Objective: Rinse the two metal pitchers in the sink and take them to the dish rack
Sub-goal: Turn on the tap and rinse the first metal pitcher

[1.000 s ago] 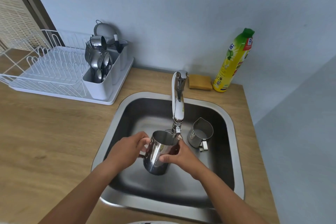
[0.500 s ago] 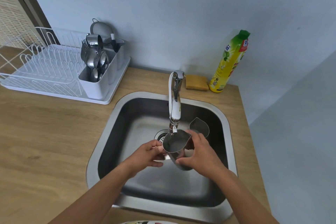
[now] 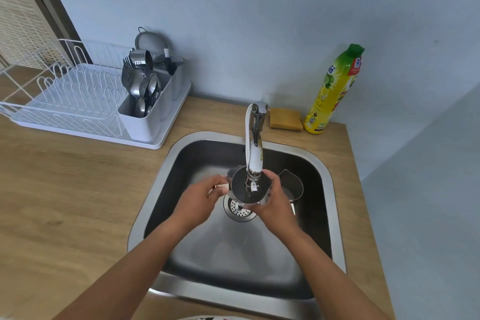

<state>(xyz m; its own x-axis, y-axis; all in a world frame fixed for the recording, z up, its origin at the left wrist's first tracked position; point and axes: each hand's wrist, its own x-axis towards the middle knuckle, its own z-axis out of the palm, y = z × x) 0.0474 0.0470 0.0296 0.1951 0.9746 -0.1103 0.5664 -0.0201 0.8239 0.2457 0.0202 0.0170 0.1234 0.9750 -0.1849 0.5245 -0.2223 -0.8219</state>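
Both my hands hold one metal pitcher over the steel sink, its open mouth turned up right under the faucet spout. My left hand grips its handle on the left side. My right hand wraps the pitcher's right wall. The second metal pitcher stands upright on the sink floor just right of my right hand, partly hidden behind it. The white dish rack sits on the counter at the far left.
A cutlery holder full of spoons and forks stands at the rack's right end. A sponge and a yellow detergent bottle stand behind the sink by the wall. The drain strainer lies below the held pitcher. Wooden counter extends left.
I have raised the pitcher closer to the spout and turned its mouth more upward. Both hands moved up and away from me with it. The second pitcher stayed put.
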